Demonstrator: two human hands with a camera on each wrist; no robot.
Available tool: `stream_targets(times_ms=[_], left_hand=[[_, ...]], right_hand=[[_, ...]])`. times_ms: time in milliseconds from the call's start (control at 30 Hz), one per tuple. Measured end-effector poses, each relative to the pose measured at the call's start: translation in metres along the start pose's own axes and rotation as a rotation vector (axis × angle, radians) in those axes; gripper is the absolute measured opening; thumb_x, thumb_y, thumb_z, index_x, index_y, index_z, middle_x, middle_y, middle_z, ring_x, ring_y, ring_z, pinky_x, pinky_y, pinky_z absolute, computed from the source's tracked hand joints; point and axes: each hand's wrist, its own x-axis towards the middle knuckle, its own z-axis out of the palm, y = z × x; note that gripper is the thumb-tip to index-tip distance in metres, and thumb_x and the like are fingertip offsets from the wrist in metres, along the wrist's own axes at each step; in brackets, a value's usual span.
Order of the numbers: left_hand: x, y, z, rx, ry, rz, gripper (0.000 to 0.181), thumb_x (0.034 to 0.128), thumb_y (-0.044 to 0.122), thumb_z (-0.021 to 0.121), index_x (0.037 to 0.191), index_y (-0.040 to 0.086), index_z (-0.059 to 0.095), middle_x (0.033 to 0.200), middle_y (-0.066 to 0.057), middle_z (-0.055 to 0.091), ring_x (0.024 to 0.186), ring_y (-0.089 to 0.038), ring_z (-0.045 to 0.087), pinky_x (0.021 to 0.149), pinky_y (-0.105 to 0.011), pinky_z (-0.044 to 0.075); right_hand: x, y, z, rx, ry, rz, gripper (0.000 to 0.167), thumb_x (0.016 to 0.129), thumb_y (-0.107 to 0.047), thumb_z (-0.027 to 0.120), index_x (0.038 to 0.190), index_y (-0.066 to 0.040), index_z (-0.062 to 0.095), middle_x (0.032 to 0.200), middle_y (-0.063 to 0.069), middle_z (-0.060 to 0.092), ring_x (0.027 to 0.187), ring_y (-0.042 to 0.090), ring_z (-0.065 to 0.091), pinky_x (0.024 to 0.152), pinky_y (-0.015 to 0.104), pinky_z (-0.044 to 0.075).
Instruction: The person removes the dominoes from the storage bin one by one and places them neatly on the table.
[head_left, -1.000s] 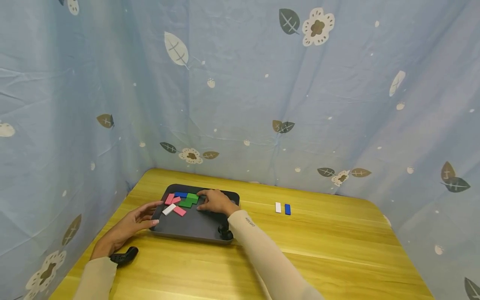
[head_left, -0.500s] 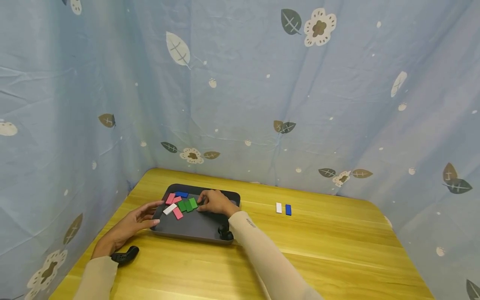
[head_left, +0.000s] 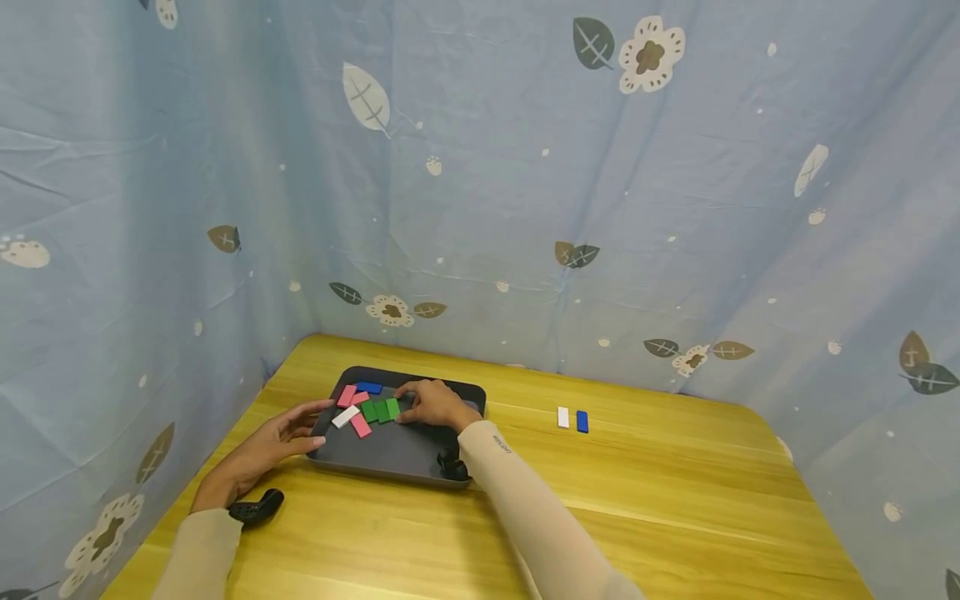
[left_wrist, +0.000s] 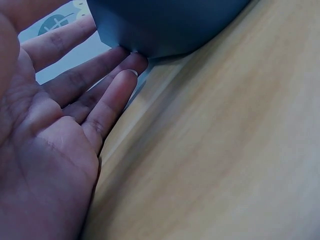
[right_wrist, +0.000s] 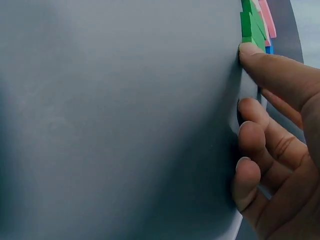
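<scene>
A dark grey tray holds small flat rectangular blocks toward its left. Three green blocks lie side by side in a short row. Left of them are a white block and three pink blocks, with a blue block near the back wall. My right hand is inside the tray, thumb touching the end of the green row, other fingers loosely bent near the tray floor. My left hand rests at the tray's left side, its extended fingers against the outer wall.
Outside the tray, to its right, a white block and a blue block lie on the wooden table. A patterned blue curtain hangs around the table. Black wrist devices sit on both wrists.
The green blocks have been turned into an even row, apart from the blue block. One pink block has swung to a steeper angle. The left hand stays at the tray's side.
</scene>
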Motion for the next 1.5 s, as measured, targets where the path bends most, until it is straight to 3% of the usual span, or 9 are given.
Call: stream_targets(times_ms=[267, 633, 1000, 1500], left_hand=[[0.004, 0.003, 0.002, 0.004, -0.004, 0.006, 0.066, 0.1003, 0.022, 0.070, 0.159, 0.020, 0.040, 0.158, -0.018, 0.034, 0.133, -0.044, 0.038, 0.096, -0.045, 0.045], [0.004, 0.004, 0.002, 0.004, -0.021, 0.008, 0.066, 0.1006, 0.023, 0.069, 0.159, 0.020, 0.039, 0.161, -0.018, 0.031, 0.134, -0.045, 0.038, 0.096, -0.046, 0.046], [0.000, 0.002, -0.001, 0.026, -0.030, 0.016, 0.065, 0.1025, 0.022, 0.066, 0.160, 0.018, 0.037, 0.164, -0.017, 0.024, 0.134, -0.046, 0.039, 0.095, -0.046, 0.047], [0.000, 0.004, 0.000, 0.052, 0.002, 0.002, 0.067, 0.1014, 0.023, 0.068, 0.160, 0.017, 0.037, 0.156, -0.021, 0.036, 0.129, -0.042, 0.042, 0.094, -0.043, 0.047]], right_hand=[[-0.005, 0.005, -0.004, 0.008, 0.024, -0.010, 0.044, 0.090, -0.034, 0.083, 0.128, -0.015, 0.071, 0.082, -0.008, 0.067, 0.071, 0.006, 0.061, 0.069, 0.024, 0.050], [-0.019, 0.015, -0.023, 0.070, 0.026, -0.026, 0.046, 0.093, -0.033, 0.080, 0.132, -0.011, 0.068, 0.083, -0.009, 0.069, 0.070, 0.009, 0.066, 0.070, 0.025, 0.052], [-0.040, 0.033, -0.043, 0.015, 0.080, -0.059, 0.045, 0.093, -0.035, 0.079, 0.130, -0.011, 0.069, 0.082, -0.010, 0.068, 0.072, 0.005, 0.063, 0.077, 0.026, 0.052], [-0.071, 0.053, -0.069, 0.039, 0.123, -0.070, 0.046, 0.094, -0.033, 0.079, 0.132, -0.011, 0.068, 0.081, -0.008, 0.069, 0.074, 0.008, 0.063, 0.073, 0.029, 0.051]])
